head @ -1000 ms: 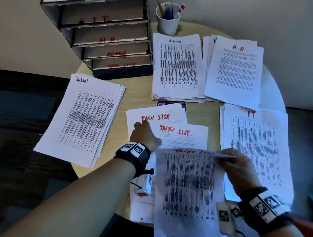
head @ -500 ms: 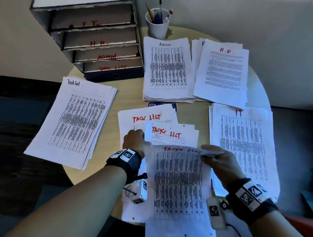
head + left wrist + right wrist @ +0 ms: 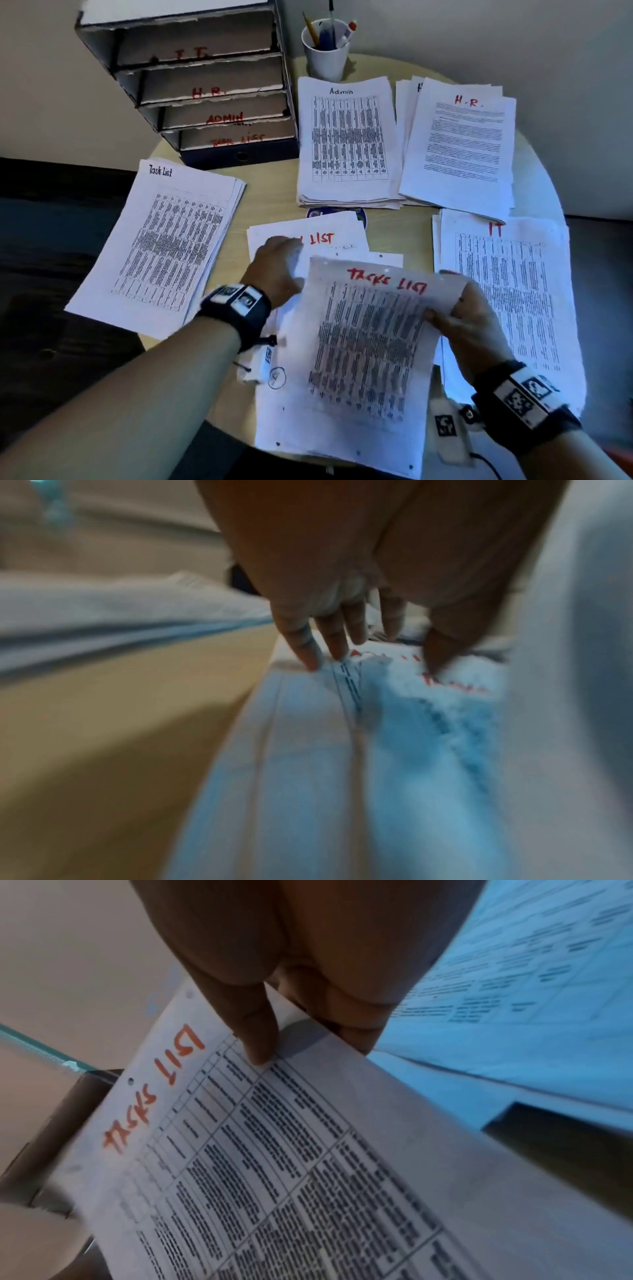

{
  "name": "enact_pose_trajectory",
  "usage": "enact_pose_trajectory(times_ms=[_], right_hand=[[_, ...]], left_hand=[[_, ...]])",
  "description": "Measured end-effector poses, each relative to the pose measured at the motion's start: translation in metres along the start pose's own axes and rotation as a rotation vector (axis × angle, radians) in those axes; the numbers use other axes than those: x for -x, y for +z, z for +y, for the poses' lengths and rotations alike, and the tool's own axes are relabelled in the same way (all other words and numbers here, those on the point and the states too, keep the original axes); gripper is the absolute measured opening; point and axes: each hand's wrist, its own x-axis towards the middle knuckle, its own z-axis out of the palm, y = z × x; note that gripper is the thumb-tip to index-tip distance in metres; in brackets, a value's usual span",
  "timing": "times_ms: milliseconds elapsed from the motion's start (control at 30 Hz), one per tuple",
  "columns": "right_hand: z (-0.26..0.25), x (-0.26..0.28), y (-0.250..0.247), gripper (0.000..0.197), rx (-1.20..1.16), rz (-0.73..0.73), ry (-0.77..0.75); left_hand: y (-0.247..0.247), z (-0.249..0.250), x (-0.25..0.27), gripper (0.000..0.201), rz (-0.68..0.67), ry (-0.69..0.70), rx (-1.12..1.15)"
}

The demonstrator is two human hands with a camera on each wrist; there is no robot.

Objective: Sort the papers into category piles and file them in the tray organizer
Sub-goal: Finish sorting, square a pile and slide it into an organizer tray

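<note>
Round table [image 3: 267, 192] carries labelled piles beside the tray organizer [image 3: 205, 89], unfiled yet, and the Task List pile [image 3: 164, 240] waits far left while the left hand [image 3: 277, 270] spreads straight fingers [image 3: 308, 647] pinning loose sheets so the right hand [image 3: 469, 325] can pinch up the "TASKS LIST" sheet [image 3: 363, 342].

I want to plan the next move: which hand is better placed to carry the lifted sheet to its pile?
Right hand: it already pinches the lifted sheet; the left hand presses the papers underneath.
</note>
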Motion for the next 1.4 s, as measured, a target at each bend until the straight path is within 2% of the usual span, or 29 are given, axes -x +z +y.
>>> enact_pose_trajectory(times_ms=[33,67,100,167,233,267,400,500,567,633,700,767,800,833,900,933,1000,1067,1167,1233,1267,1333,1400], right_hand=[[0.001,0.000,-0.002,0.065,-0.049,0.019,0.029],[-0.001,0.000,-0.001,0.068,-0.058,0.036,0.054],[0.001,-0.002,0.000,0.060,-0.015,0.033,0.062],[0.003,-0.006,0.002,0.029,0.170,0.027,0.067],[0.009,-0.011,0.004,0.016,0.328,0.056,0.040],[0.010,-0.013,0.005,0.016,0.377,0.073,0.026],[0.003,-0.019,0.016,0.018,0.434,0.027,-0.086],[-0.001,-0.020,0.022,0.020,0.482,0.011,-0.114],[-0.005,-0.018,0.026,0.022,0.544,0.039,-0.157],[-0.006,-0.015,0.027,0.029,0.433,0.068,-0.145],[-0.001,-0.015,0.019,0.045,0.331,0.041,-0.115],[0.003,-0.014,0.014,0.074,0.334,0.003,-0.071],[0.004,-0.014,0.012,0.078,0.311,0.000,-0.057],[0.003,-0.013,0.012,0.071,0.280,0.001,-0.053],[-0.005,-0.009,0.016,0.039,0.283,0.004,-0.077],[-0.008,-0.007,0.018,0.030,0.316,-0.014,-0.091],[-0.008,-0.006,0.018,0.033,0.344,-0.074,-0.142],[-0.005,-0.008,0.016,0.033,0.370,-0.164,-0.225],[-0.004,-0.011,0.017,0.039,0.481,-0.225,-0.280],[-0.009,-0.015,0.020,0.034,0.543,-0.250,-0.303],[-0.011,-0.016,0.022,0.031,0.565,-0.263,-0.309],[-0.011,-0.018,0.028,0.038,0.586,-0.233,-0.280],[-0.012,-0.020,0.032,0.046,0.613,-0.154,-0.237]], left_hand=[[0.000,0.004,-0.008,0.078,-0.068,0.014,-0.119],[-0.002,0.011,-0.013,0.079,-0.124,-0.013,-0.206],[-0.004,0.017,-0.017,0.073,-0.158,-0.054,-0.231],[-0.009,0.028,-0.021,0.055,-0.183,-0.101,-0.205],[-0.012,0.030,-0.021,0.029,-0.190,-0.093,-0.177],[-0.013,0.029,-0.018,0.021,-0.195,-0.070,-0.139],[-0.021,0.021,0.004,0.020,-0.266,0.025,0.265],[-0.028,0.008,0.010,0.021,-0.304,-0.043,0.408],[-0.032,-0.001,0.001,0.036,-0.213,-0.037,0.204],[-0.036,-0.007,-0.011,0.066,-0.125,0.001,-0.109],[-0.039,-0.002,-0.020,0.085,-0.143,-0.011,-0.323],[-0.042,0.001,-0.028,0.083,-0.158,-0.021,-0.456],[-0.043,0.002,-0.031,0.080,-0.153,-0.032,-0.479],[-0.042,0.000,-0.035,0.081,-0.151,-0.049,-0.485],[-0.041,0.000,-0.040,0.086,-0.156,-0.079,-0.480],[-0.041,0.000,-0.042,0.087,-0.165,-0.094,-0.482],[-0.042,0.002,-0.043,0.084,-0.201,-0.109,-0.516],[-0.044,0.002,-0.038,0.057,-0.168,-0.033,-0.539],[-0.045,0.002,-0.017,0.014,0.008,0.257,-0.292],[-0.047,0.007,0.005,0.003,0.019,0.451,-0.064],[-0.047,0.011,0.015,0.001,-0.001,0.503,0.006],[-0.048,0.014,0.027,0.006,-0.037,0.474,0.110],[-0.047,0.005,0.023,0.015,0.032,0.329,0.220]])
